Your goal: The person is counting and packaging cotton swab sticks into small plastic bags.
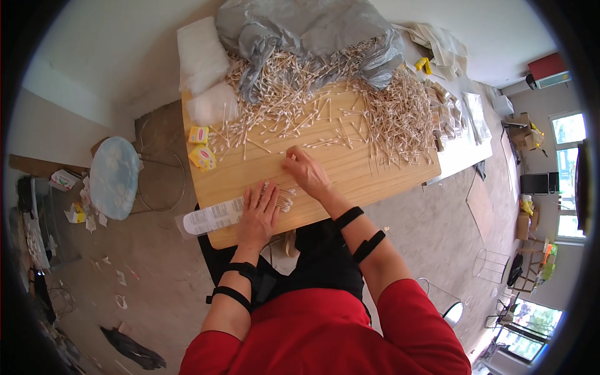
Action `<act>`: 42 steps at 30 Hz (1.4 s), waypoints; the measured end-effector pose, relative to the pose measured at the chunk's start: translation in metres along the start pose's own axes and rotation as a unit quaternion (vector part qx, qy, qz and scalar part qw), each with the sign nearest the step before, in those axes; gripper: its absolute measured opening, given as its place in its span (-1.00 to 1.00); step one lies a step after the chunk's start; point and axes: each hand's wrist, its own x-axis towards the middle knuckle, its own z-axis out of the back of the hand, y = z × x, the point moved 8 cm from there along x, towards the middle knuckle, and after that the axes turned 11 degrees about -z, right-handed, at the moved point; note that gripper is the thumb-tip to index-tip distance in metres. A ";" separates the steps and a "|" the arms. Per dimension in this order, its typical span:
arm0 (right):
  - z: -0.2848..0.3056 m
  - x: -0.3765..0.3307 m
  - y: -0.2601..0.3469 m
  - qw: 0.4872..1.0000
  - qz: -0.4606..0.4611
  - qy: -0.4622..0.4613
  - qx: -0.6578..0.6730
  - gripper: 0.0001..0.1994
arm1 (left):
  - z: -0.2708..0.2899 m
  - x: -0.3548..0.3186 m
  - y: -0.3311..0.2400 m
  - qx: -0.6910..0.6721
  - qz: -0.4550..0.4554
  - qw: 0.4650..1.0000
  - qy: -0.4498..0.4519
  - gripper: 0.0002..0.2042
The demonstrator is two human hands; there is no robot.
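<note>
"Two different roles at the wooden tabletop (250,170), would you say?"

"Seems so. The left hand (259,214) lies over the packet (215,217), a long clear-and-white one at the tabletop's near-left corner. Its fingers are stretched and slightly parted, probably pinning it, since one end overhangs the tabletop's left edge. Whether the thumb grips underneath, I can't tell."

"And the small bunch of swabs (285,200) showing past it, nearer the tabletop's middle?"

"Lying roughly side by side; perhaps the palm stops them rolling."

"The right hand (309,175)?"

"Over the tabletop's middle, thumb and fingertips drawn narrowly together. That would suit thin sticks, but I can't tell whether it holds one."

"Why the heap of loose swabs (400,119) on the tabletop's far side?"

"Presumably within reach, leaving the tabletop's near side for handwork. The grey plastic bag (300,31) partly covers the swabs by the tabletop's far edge."
</note>
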 end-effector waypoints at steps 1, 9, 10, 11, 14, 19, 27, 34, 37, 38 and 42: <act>-0.001 0.005 -0.008 1.000 0.003 -0.004 0.001 -0.87 | 0.000 0.001 0.000 0.001 0.000 1.000 -0.001 -0.47; 0.023 -0.015 -0.021 0.988 -0.114 -0.100 0.017 -0.91 | 0.000 -0.001 0.000 0.000 0.000 1.000 0.009 -0.44; 0.014 -0.028 -0.018 0.985 -0.143 -0.076 0.056 -0.92 | -0.001 -0.001 0.001 -0.001 0.005 1.000 0.011 -0.43; 0.006 -0.040 -0.015 0.979 -0.171 -0.053 0.095 -0.93 | -0.002 -0.001 0.001 -0.001 0.003 1.000 0.012 -0.43; -0.006 -0.065 0.000 0.982 -0.158 -0.074 0.065 -0.92 | -0.001 0.000 0.000 -0.017 0.008 1.000 -0.003 -0.43; -0.007 -0.060 -0.004 0.986 -0.134 -0.092 0.036 -0.92 | -0.002 0.001 0.001 -0.023 0.001 1.000 -0.011 -0.42; -0.015 -0.055 -0.026 0.967 -0.220 -0.053 0.121 -0.90 | 0.001 0.000 -0.002 -0.005 -0.016 1.000 -0.002 -0.39; -0.021 -0.043 -0.033 0.962 -0.252 -0.016 0.099 -0.92 | 0.008 -0.001 -0.003 -0.035 -0.007 0.999 -0.008 -0.38; -0.026 -0.045 -0.036 0.955 -0.276 -0.009 0.103 -0.92 | 0.008 -0.001 -0.004 -0.028 -0.010 0.999 -0.013 -0.39; -0.027 -0.043 -0.036 0.956 -0.272 -0.014 0.105 -0.90 | 0.008 -0.001 -0.004 -0.029 -0.010 0.999 -0.016 -0.39; -0.031 -0.043 -0.041 0.959 -0.260 -0.021 0.110 -0.88 | 0.008 0.000 -0.005 -0.040 -0.017 0.998 -0.043 -0.42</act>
